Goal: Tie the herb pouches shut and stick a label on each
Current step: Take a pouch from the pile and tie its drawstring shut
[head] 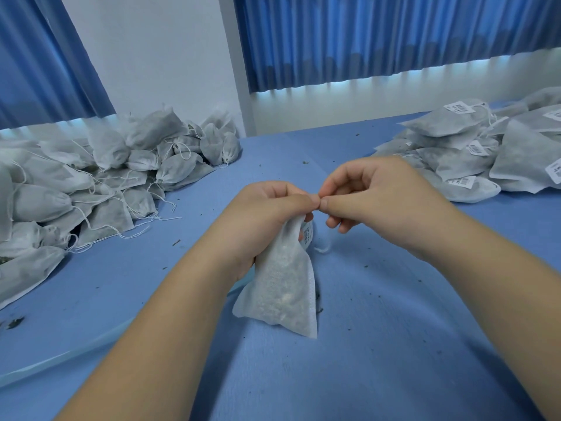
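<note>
Your blue table (379,344) fills the view. At 10 o'clock on it lies a big pile (91,183) of pouches with loose strings; at 2 o'clock is a smaller stack (485,153) bearing barcode labels. At centre, the pouch (282,287) hangs from your left hand (261,220), its bottom edge toward 6 o'clock, just above the table. That hand's fingers curl tightly round its neck. Your right hand (382,199), at 3 o'clock from the left, pinches the string (323,246) between thumb and forefinger, tips touching your left thumb; its other fingers curl loosely. A label (307,235) peeks out behind the pouch.
</note>
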Available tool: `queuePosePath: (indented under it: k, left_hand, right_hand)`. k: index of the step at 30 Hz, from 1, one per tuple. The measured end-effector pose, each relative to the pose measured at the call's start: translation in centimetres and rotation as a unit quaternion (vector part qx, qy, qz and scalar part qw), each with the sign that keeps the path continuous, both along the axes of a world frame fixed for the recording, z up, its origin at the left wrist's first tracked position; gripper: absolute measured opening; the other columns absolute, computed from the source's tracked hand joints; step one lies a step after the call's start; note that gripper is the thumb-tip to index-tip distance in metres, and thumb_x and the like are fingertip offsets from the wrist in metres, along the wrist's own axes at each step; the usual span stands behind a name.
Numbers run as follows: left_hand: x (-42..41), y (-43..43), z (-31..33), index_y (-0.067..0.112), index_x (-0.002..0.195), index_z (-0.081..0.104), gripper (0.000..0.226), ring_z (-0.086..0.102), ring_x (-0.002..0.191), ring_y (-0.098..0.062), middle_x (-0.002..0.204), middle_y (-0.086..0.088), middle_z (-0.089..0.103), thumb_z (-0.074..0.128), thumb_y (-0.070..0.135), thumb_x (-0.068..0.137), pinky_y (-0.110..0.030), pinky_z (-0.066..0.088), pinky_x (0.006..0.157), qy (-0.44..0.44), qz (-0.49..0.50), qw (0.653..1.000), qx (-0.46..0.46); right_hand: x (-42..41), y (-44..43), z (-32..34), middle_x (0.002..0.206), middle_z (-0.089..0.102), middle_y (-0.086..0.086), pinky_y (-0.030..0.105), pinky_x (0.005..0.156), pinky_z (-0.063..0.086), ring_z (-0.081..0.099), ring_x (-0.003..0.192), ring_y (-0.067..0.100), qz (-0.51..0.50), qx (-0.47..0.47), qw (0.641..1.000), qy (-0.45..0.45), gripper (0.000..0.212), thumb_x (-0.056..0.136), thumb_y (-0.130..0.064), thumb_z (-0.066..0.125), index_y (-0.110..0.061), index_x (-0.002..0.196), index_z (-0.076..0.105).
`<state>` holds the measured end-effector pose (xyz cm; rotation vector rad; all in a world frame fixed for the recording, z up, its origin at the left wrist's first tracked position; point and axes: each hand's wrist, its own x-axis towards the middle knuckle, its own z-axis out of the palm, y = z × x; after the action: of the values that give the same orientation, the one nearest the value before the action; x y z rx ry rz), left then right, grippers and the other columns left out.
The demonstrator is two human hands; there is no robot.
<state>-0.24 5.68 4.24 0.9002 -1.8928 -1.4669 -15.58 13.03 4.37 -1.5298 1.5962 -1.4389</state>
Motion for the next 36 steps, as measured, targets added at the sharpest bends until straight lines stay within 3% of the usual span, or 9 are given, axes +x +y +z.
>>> queuePosePath:
  k: [4,8,11,19,21,24,27,33,36]
  left_hand:
    - [-0.5,0.4,-0.3,0.018,0.069,0.068,0.019,0.054,0.059,-0.013,0.066,0.0,0.062,0.073,0.026,0.085,-0.028,0.041,0.062,-0.044,0.044,0.994,-0.093]
    - [-0.8,0.7,-0.4,0.02,0.07,0.067,0.018,0.05,0.054,-0.01,0.061,0.004,0.059,0.071,0.027,0.086,-0.018,0.036,0.051,-0.071,0.079,0.983,-0.148]
    - [-1.0,0.8,-0.6,0.023,0.066,0.066,0.021,0.042,0.04,-0.003,0.049,0.01,0.054,0.069,0.028,0.086,-0.012,0.028,0.037,-0.09,0.113,0.971,-0.188]
    - [-1.1,1.1,-0.4,0.027,0.066,0.071,0.017,0.046,0.04,0.003,0.047,0.018,0.056,0.072,0.032,0.083,-0.009,0.027,0.036,-0.087,0.137,0.962,-0.22]
    - [-1.0,1.0,-0.3,0.026,0.064,0.071,0.019,0.048,0.045,-0.001,0.052,0.011,0.058,0.073,0.032,0.082,-0.011,0.032,0.041,-0.073,0.13,0.967,-0.207]
    - [-0.7,1.0,-0.1,0.022,0.065,0.07,0.021,0.052,0.057,-0.014,0.059,0.002,0.058,0.072,0.029,0.084,-0.022,0.038,0.052,-0.051,0.101,0.982,-0.149]
    - [-0.4,0.9,0.1,0.02,0.066,0.071,0.021,0.051,0.06,-0.016,0.064,0.003,0.061,0.071,0.028,0.086,-0.027,0.038,0.059,-0.029,0.067,0.994,-0.076]
    - [-0.2,0.8,0.3,0.014,0.061,0.068,0.027,0.05,0.05,-0.013,0.067,-0.002,0.061,0.066,0.014,0.088,-0.019,0.041,0.044,0.054,-0.002,0.995,0.079]
    - [-0.2,0.7,0.2,0.012,0.062,0.067,0.026,0.049,0.049,-0.012,0.067,-0.003,0.061,0.066,0.012,0.088,-0.019,0.04,0.042,0.067,-0.008,0.992,0.105]
  right_hand:
    - [0.1,-0.2,-0.3,0.062,0.07,0.006,0.025,0.055,0.055,0.067,0.056,0.015,-0.049,0.008,0.998,0.048,0.01,0.081,-0.003,0.069,-0.013,0.078,0.069]
    - [0.3,-0.1,-0.4,0.06,0.07,0.001,0.038,0.064,0.059,0.068,0.058,0.019,-0.073,0.015,0.99,0.119,0.018,0.08,-0.006,0.065,-0.021,0.072,0.072]
    - [0.5,0.0,-0.3,0.061,0.07,0.0,0.034,0.064,0.058,0.068,0.058,0.013,-0.076,0.026,0.987,0.141,0.02,0.08,-0.007,0.063,-0.023,0.069,0.071]
    - [0.0,-0.1,-0.3,0.059,0.069,-0.002,0.022,0.057,0.054,0.065,0.053,0.007,-0.046,0.055,0.992,0.105,0.014,0.08,-0.014,0.062,-0.019,0.07,0.07]
    - [-0.3,-0.2,-0.3,0.059,0.068,-0.002,0.03,0.06,0.056,0.066,0.057,0.009,-0.04,0.059,0.994,0.086,0.015,0.08,-0.015,0.063,-0.019,0.068,0.071]
    - [-0.4,-0.2,-0.3,0.058,0.067,-0.004,0.024,0.055,0.051,0.065,0.056,0.007,-0.031,0.043,0.997,0.065,0.015,0.079,-0.014,0.065,-0.017,0.065,0.071]
    - [-0.4,-0.1,-0.2,0.059,0.067,-0.003,0.02,0.052,0.049,0.066,0.058,0.009,-0.016,0.036,0.998,0.047,0.014,0.079,-0.015,0.067,-0.016,0.065,0.072]
    - [-0.4,0.0,0.0,0.057,0.066,-0.003,0.017,0.05,0.047,0.065,0.056,0.007,-0.017,0.035,0.998,0.042,0.013,0.078,-0.016,0.069,-0.015,0.066,0.073]
    - [-0.5,0.1,0.1,0.056,0.066,-0.005,0.016,0.049,0.046,0.064,0.054,0.006,-0.02,0.033,0.998,0.041,0.012,0.078,-0.015,0.069,-0.014,0.067,0.073]
